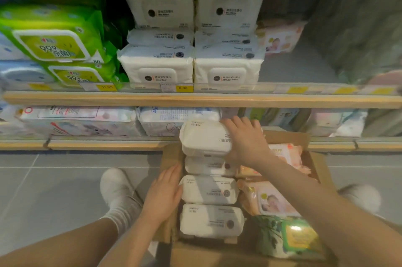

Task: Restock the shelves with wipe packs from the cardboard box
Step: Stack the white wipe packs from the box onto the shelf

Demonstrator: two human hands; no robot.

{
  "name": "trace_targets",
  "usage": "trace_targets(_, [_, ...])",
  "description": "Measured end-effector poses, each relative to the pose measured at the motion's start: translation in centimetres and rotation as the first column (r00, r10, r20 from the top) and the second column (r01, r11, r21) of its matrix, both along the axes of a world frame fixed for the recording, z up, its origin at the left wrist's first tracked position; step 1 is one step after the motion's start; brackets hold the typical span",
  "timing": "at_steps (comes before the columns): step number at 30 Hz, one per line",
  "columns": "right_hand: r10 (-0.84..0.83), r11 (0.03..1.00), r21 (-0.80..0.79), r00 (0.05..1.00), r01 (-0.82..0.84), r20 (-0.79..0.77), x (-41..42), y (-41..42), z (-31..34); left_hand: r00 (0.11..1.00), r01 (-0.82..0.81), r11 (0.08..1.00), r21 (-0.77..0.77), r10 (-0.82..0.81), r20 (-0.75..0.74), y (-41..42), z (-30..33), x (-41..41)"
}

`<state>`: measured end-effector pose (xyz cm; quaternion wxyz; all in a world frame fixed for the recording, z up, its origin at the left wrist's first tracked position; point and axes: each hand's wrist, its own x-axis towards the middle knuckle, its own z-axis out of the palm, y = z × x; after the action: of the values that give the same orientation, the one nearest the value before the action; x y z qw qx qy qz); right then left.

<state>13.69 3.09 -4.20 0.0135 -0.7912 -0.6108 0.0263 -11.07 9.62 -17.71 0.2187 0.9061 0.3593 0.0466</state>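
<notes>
Far left, upper shelf (195, 100): green packs (52, 36), stacked and tilted. Next to them, white packs (156, 66) in two columns, stacked to the shelf above; price tags (182, 87) on the rail below. Lower shelf (104, 144): pale printed packs (78, 119) lying flat.

Floor, lower left: a white shoe (115, 186) and sock on grey tile.

Left hand (163, 197): fingers straight and together, palm flat against the left side of the box (316, 168), touching the row of white packs inside.

Box stands on the floor before the lower shelf. Left column in the box: three white packs (210, 189) on edge, one behind the other. A fourth white pack, the top pack (205, 137), is raised above the far end of that column, level with the lower shelf.

Right hand (248, 140): fingers curled over the top pack's right end, gripping it.

Right side of the box: orange packs (269, 199) and a green pack (293, 238) nearest the camera.
</notes>
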Motion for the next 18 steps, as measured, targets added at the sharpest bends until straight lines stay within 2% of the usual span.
trace_targets(5, [-0.151, 0.988, 0.022, 0.988, 0.151, 0.025, 4.1, -5.3, 2.7, 0.992, 0.124, 0.992, 0.008, -0.124, 0.004, -0.9, 0.7, 3.4])
trace_targets(10, [-0.402, 0.915, -0.033, 0.915, 0.401, -0.030, 8.4, -11.2, 1.6, 0.963, 0.263, 0.965, -0.018, -0.264, -0.047, -1.4, -1.3, 6.8])
trace_targets(14, [-0.497, 0.868, -0.050, 0.864, 0.495, -0.081, 9.8, -13.5, -0.4, 0.907, 0.371, 0.926, -0.072, -0.378, -0.186, -2.4, -3.5, 8.0])
trace_targets(18, [-0.501, 0.865, -0.043, 0.858, 0.500, -0.115, 10.6, -13.1, -1.0, 0.845, 0.403, 0.910, -0.098, -0.411, -0.341, -2.3, -5.4, 7.0])
